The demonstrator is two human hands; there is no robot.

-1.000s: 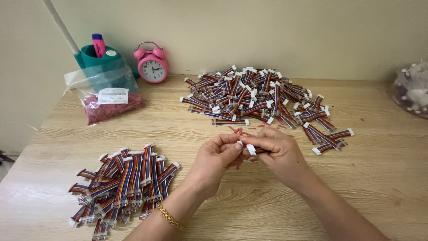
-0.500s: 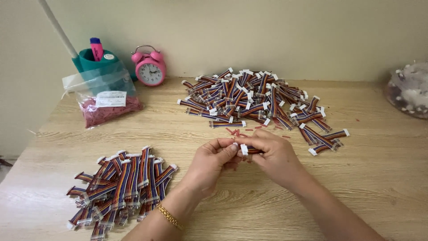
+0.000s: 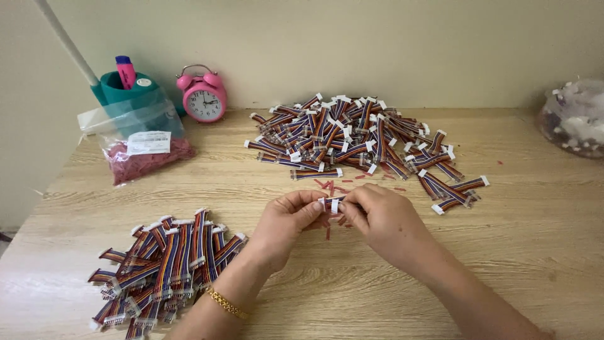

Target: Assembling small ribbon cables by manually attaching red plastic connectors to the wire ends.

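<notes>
Both hands meet over the middle of the wooden tabletop (image 3: 516,252), pinching one short ribbon cable (image 3: 331,204) between them. The left hand (image 3: 288,221) grips the cable from the left with thumb and fingertips closed on it, and the right hand (image 3: 380,217) holds the other end the same way, so the cable sits just above the tabletop between the two sets of fingertips. Its white plug shows in the gap between the hands; the rest of the cable seems folded under the fingers, though the view is too small to be sure. A gold bracelet (image 3: 226,304) circles the left wrist. Small red bits (image 3: 340,186) lie scattered on the wood just beyond and under the hands. Further back, a large loose pile of the same striped cables (image 3: 352,135) spreads across the tabletop, trailing off to the right. At the near left lies a second, neater heap of cables (image 3: 165,267), laid roughly side by side. Against the wall at the back left stand a pink alarm clock (image 3: 204,94) and a teal cup (image 3: 126,88) with a pink marker in it, and a clear plastic bag of red pieces (image 3: 141,154) lies in front of the cup. At the far right edge sits a clear bag of white parts (image 3: 576,119).
</notes>
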